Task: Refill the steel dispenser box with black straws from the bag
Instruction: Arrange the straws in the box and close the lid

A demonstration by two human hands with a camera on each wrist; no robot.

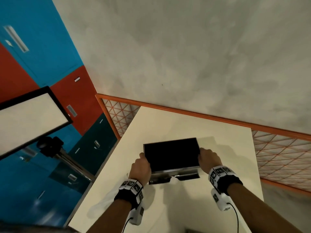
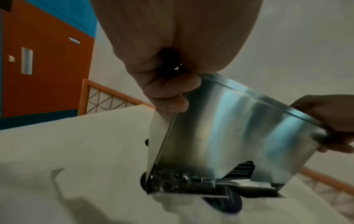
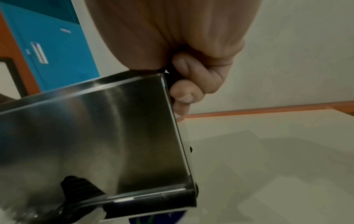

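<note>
The steel dispenser box (image 1: 171, 154) with its dark lid on top is over the cream table (image 1: 202, 132), held at both ends. My left hand (image 1: 142, 163) grips its left end, fingers curled around the upper edge (image 2: 168, 94). My right hand (image 1: 207, 158) grips the right end the same way, fingers (image 3: 191, 84) curled at the top corner. The shiny front wall (image 2: 239, 128) shows black straws (image 2: 241, 169) in the cut-out at its base; the box (image 3: 91, 136) looks tilted and slightly lifted. No bag is in view.
An orange-framed mesh railing (image 1: 277, 148) runs behind and to the right of the table. Blue and red lockers (image 1: 42, 64) stand at the left, with a framed white panel on a stand (image 1: 30, 118) near the table's left edge.
</note>
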